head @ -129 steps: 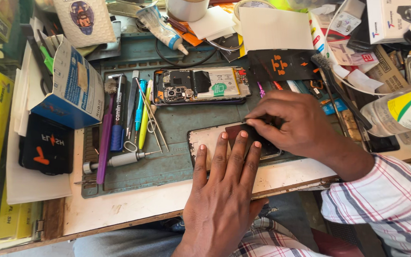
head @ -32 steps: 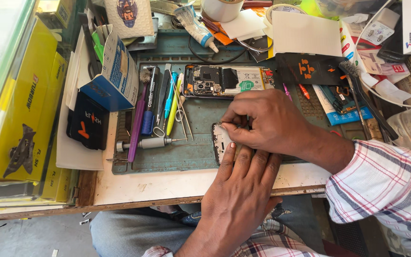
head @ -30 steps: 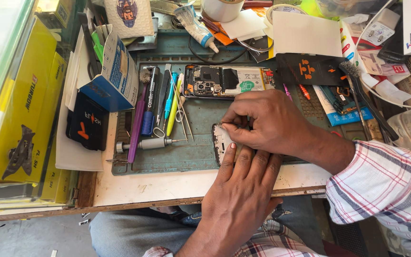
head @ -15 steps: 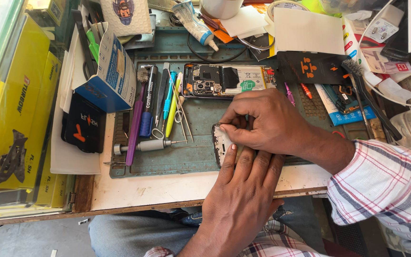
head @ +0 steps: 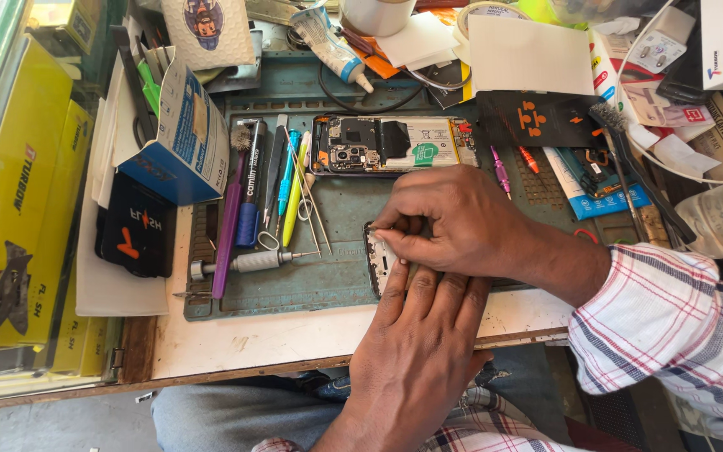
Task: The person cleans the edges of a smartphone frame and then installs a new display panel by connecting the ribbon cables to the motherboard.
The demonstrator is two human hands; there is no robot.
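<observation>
- The green work mat [head: 328, 276] lies on the table, and everything else sits on it or around it.
- A flat phone panel [head: 378, 264] lies near the front edge of the mat, mostly hidden under the two hands.
- The left hand [head: 420, 335] lies flat on the panel, fingers stretched out, pressing it down. It is not gripping.
- The right hand [head: 453, 222] sits just behind the left one. Its fingertips are pinched together at the panel's top edge, but I cannot tell what they pinch.
- The panel looks thin, light and stiff. It would probably crack if bent, so it seems best held by its edges.
- An open phone [head: 391, 144] with its insides showing lies at the back of the mat.
- A row of small tools, with a purple screwdriver [head: 228, 226], lies on the mat's left side.
</observation>
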